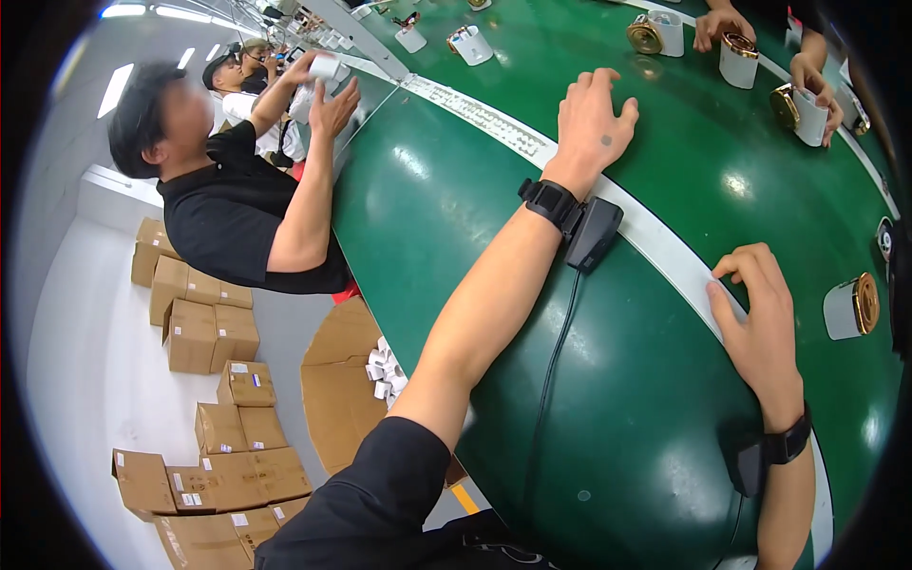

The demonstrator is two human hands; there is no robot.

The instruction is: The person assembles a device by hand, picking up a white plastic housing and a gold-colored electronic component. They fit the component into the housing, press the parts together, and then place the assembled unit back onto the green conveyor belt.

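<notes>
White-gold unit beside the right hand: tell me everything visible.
The unit has a smooth, plastic-looking white body and a shiny, round, metallic-looking gold piece at its right; how they join is unclear. It sits on the green surface, right of the right hand. No hand touches it.

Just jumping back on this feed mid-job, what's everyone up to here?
The wearer's bare left hand is over a glossy green work surface, fingers spread; the bare right hand is loosely curled by a curved white rail. Neither grip holds anything. A white cylinder with a copper-coloured lid stands to the right of the right hand, untouched. At left, a co-worker in a black shirt holds up a white rounded part. Across the surface, other hands are among similar white cylinders.
</notes>
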